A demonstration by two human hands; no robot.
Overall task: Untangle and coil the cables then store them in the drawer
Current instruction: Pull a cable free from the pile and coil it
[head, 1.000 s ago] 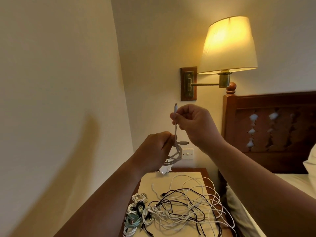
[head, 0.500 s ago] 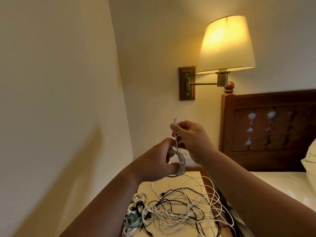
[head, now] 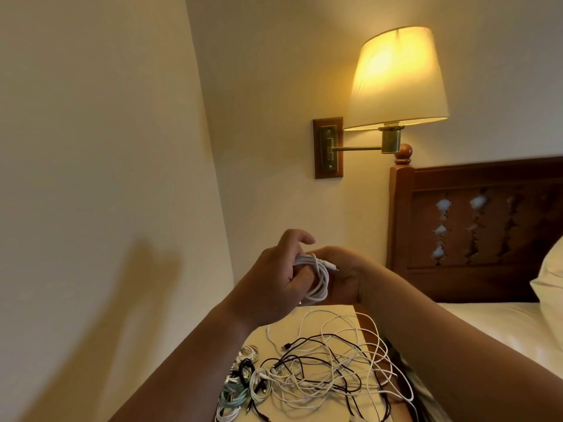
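The left grip (head: pixel 274 278) is curled round a coiled white cable (head: pixel 318 281), whose loops are wound about its fingers, above the bench (head: pixel 283 333). The right grip (head: pixel 344 275) meets the coil at its plug end with its fingers bent; whether it pinches I cannot tell. Below, a loose tangle of cables (head: pixel 329 373), white and black, lies on the bench, with small coiled bundles (head: pixel 240 388) just beside it.

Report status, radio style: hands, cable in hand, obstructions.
Left hand grips thin white coiled cable; right hand holds it too. Tangled heap of black and white cables waits below. Drawer not in view.
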